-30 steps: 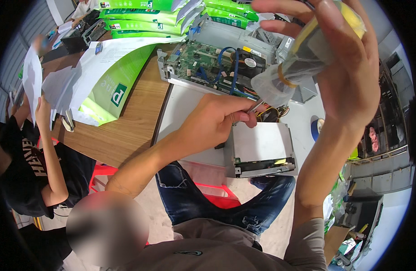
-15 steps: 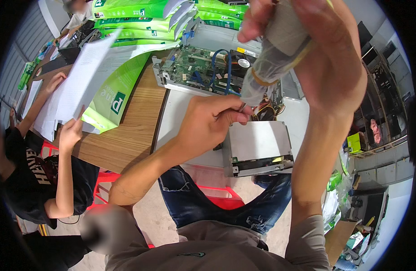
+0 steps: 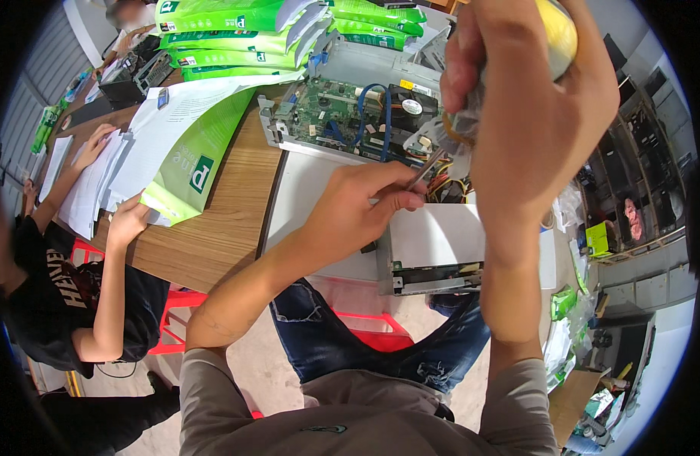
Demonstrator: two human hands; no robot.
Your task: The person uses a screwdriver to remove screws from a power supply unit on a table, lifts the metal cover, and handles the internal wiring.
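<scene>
Right grip [image 3: 544, 114] is clamped on the wrapped tool [image 3: 559, 36], while the left grip [image 3: 361, 201] pinches the thin metal shaft [image 3: 428, 170] at its tip. It probably handles stiff and light, the film [image 3: 461, 159] slippery, best held round the body. Since half a second ago, the right grip has turned, baring the yellow end.

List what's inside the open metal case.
A green circuit board, blue cable and black fan show; whatever lies at the case's right end is covered by the right hand.
</scene>
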